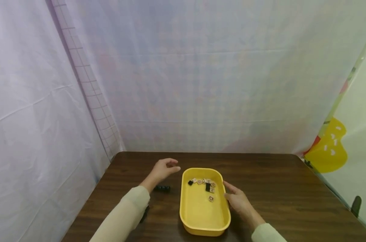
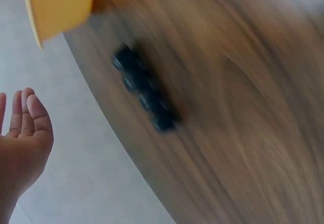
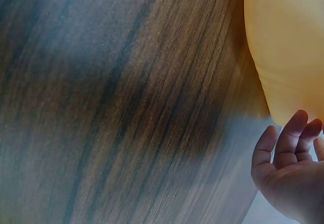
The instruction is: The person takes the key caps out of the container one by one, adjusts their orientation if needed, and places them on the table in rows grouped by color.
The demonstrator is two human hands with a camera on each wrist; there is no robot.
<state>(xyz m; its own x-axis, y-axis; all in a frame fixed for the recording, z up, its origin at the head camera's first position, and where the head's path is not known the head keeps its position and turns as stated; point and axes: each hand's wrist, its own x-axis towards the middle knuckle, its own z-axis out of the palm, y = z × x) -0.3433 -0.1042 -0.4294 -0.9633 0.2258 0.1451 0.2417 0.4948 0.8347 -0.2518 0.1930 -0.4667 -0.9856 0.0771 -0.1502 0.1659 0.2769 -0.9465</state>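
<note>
A yellow plastic tub (image 1: 205,231) stands on the table. Inside it, mostly toward the far end, lie several small pale tiles (image 1: 200,182) with dark marks and a few black pieces (image 1: 208,187). My right hand (image 1: 239,201) is at the tub's right side, fingertips right at its rim and outer wall, fingers loosely bent. Left of the tub, my left hand (image 1: 165,169) hovers over the table with thumb and fingers apart, holding nothing. Below that hand lies a row of joined black blocks (image 2: 146,89), blurred in the left wrist view.
The dark wood-grain table (image 1: 280,191) reaches back to a pale hanging sheet (image 1: 201,84). Another dark object (image 1: 145,214) lies partly behind my left sleeve (image 1: 125,211). A yellow printed shape (image 1: 328,151) shows on the right-hand sheet.
</note>
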